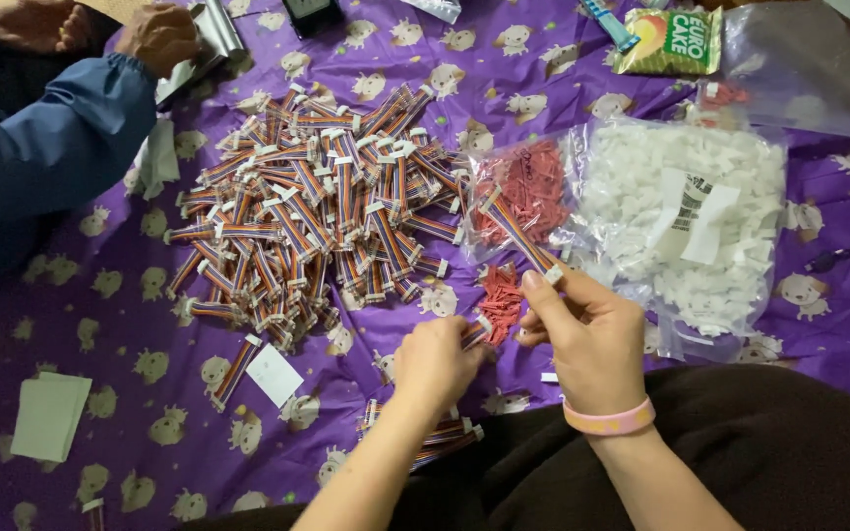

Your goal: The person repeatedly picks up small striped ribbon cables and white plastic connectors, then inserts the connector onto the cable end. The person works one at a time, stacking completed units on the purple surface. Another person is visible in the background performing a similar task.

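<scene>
The left hand (435, 362), knuckles up, hides whatever its curled fingers pinch beside the red connector pile (501, 300), while the raised right hand (587, 339) grips a striped ribbon cable (520, 234).

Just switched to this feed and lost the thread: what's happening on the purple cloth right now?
A person sits at a purple patterned cloth. Their right hand holds up a striped ribbon cable by its white end connector, while the left hand pinches another short cable beside a small heap of red pieces. A big pile of the same cables lies ahead, with a bag of red parts and a bag of white connectors to the right. A second person's hands work at the top left.
</scene>
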